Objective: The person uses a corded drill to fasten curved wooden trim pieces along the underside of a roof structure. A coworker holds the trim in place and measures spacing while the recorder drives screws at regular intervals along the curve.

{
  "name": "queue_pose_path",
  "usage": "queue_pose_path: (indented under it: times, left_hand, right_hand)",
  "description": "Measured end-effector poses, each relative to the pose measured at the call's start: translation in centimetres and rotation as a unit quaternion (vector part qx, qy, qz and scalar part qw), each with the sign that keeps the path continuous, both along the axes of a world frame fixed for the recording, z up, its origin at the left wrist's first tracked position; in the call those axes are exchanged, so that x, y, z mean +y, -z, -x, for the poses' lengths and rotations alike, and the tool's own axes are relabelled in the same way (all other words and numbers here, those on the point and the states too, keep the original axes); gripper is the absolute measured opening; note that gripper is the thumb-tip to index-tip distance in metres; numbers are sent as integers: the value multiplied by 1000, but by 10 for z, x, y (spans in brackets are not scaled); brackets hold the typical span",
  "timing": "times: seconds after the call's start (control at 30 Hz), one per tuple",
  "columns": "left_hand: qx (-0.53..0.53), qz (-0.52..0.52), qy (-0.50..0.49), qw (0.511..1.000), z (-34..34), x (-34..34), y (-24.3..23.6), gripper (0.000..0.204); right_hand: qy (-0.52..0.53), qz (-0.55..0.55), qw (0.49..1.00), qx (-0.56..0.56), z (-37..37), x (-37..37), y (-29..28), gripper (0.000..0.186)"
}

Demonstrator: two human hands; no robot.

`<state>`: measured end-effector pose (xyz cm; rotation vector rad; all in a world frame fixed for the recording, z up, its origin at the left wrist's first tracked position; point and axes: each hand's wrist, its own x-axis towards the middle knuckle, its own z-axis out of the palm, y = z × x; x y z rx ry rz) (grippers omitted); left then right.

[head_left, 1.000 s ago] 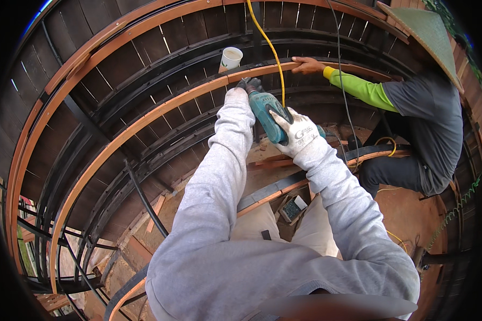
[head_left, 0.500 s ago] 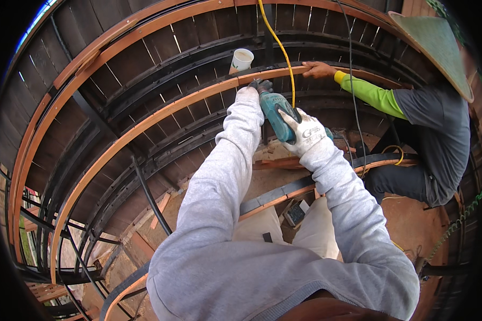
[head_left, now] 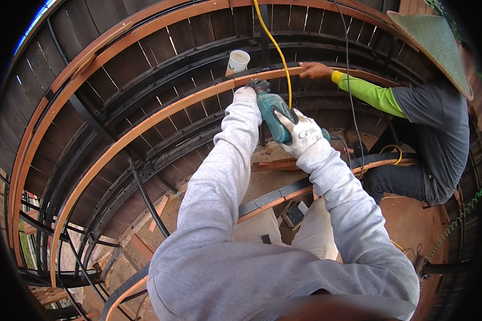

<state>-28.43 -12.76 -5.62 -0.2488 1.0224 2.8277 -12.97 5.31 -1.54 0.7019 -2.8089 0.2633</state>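
My right hand (head_left: 307, 135), in a white work glove, is closed round the rear grip of a teal power drill (head_left: 275, 113). The dark front end (head_left: 259, 84) of the drill meets a curved wooden strip (head_left: 198, 97). Beside that front end is my left hand (head_left: 245, 93), close against the strip. Its fingers are mostly hidden past the cuff and the tool, so its grip does not show. At the right, a co-worker's bare hand (head_left: 316, 70) rests on the same strip.
A white cup (head_left: 238, 60) stands just beyond the strip. A yellow cable (head_left: 279, 48) and a black cable (head_left: 348, 69) hang down near the drill. The co-worker (head_left: 439, 139), in a conical hat, crouches at right. A dark-topped curved bar (head_left: 276, 197) crosses before my legs.
The view has shifted slightly, so most things sit a little farther left. Both hands and the drill keep their places at the strip, and the co-worker's hand stays on it.
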Motion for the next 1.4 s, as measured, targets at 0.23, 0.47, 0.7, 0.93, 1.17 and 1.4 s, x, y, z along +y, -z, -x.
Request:
queue_pose_path:
  times: [0.23,0.47,0.7,0.93,1.17,1.4]
  left_hand:
    - [-28,-4,-11,1000,8,-8,8,31]
    - [-4,4,-33,999,-11,1,-10,29]
    - [-23,-12,-6,1000,1,-4,3,28]
    - [11,66,3,998,-78,13,39,26]
    - [327,734,225,551,-146,-4,62,24]
    - [308,760,304,486,-184,22,32,24]
  right_hand:
    - [10,-5,1000,-11,-5,-5,-8,79]
    - [-1,21,1000,12,5,0,6,82]
    - [12,-8,1000,12,0,-7,-2,84]
    - [-23,34,998,49,10,10,7,90]
    - [15,10,1000,9,10,7,-5,89]
    - [15,29,998,-47,11,7,-15,91]
